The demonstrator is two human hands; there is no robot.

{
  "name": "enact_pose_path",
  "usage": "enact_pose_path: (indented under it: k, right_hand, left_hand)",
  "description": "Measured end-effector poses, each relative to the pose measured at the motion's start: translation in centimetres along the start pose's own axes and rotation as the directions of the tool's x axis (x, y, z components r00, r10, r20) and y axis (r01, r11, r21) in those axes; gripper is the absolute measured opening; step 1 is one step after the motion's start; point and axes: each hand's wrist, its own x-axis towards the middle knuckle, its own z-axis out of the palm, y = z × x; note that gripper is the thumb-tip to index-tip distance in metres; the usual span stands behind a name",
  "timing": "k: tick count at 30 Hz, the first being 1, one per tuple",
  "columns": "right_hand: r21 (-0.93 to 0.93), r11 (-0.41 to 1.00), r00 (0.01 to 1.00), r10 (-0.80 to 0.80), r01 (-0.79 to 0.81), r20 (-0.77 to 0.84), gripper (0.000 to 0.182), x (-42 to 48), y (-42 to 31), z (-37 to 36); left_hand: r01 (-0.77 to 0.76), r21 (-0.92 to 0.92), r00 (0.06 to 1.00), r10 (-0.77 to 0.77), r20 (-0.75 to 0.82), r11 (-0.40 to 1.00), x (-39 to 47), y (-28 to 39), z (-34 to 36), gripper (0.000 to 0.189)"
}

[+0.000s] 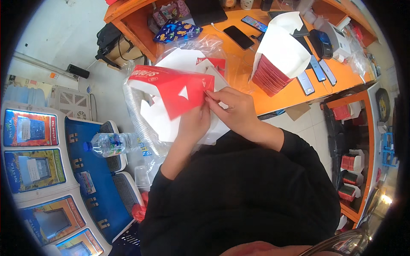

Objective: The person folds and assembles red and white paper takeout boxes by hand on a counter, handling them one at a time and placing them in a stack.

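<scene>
A red-and-white printed cardboard food box blank [179,84], partly folded, is held up before my chest. My right hand [230,104] pinches its right edge between thumb and fingertips. From below, my left hand [195,123] grips the same blank near that edge, with its fingertips partly hidden behind the card. Beneath and behind lie more white and red card pieces [179,60] among clear plastic wrapping. A nested stack of red boxes with white insides [272,73] stands on the orange table to the right.
Several phones [238,36] and cables lie on the orange table [266,104]. A clear plastic bottle [112,144] and a long sleeve of stacked clear plastic items [136,108] are at the left, beside a drink dispenser [86,150]. An orange-framed cabinet [365,153] holds box stacks at the right.
</scene>
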Motion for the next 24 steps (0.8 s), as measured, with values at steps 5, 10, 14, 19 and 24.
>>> enact_pose_path:
  k: [5, 10, 14, 19, 24]
  right_hand:
    - [0.005, 0.986, 0.963, -0.164, 0.167, 0.215, 0.024, 0.5, 0.6, -0.2]
    - [-0.169, 0.947, 0.962, -0.271, 0.273, 0.035, 0.018, 3.0, 1.1, -2.3]
    - [0.057, 0.980, 0.946, -0.197, 0.189, 0.259, 0.011, 3.1, 4.6, -3.5]
    - [0.616, 0.741, 0.958, 0.133, -0.266, 0.254, 0.013, 1.2, 4.6, -2.4]
    - [0.114, 0.990, 0.986, -0.099, 0.084, 0.131, 0.014, 1.9, 4.3, -0.8]
  left_hand:
    - [0.212, -0.221, 0.975, -0.220, -0.011, 0.952, 0.1, -2.3, -0.6, 0.020]
    - [0.008, 0.262, 0.948, -0.091, 0.304, 0.965, -0.6, -3.6, -1.9, 0.032]
    - [-0.061, 0.237, 0.889, -0.055, 0.454, 0.969, -0.8, -3.5, -2.7, 0.032]
    - [0.340, 0.112, 0.860, -0.357, 0.365, 0.934, -0.1, -2.2, -3.2, 0.039]
    - [0.204, 0.178, 0.851, -0.264, 0.454, 0.963, 1.1, 0.1, -4.1, 0.053]
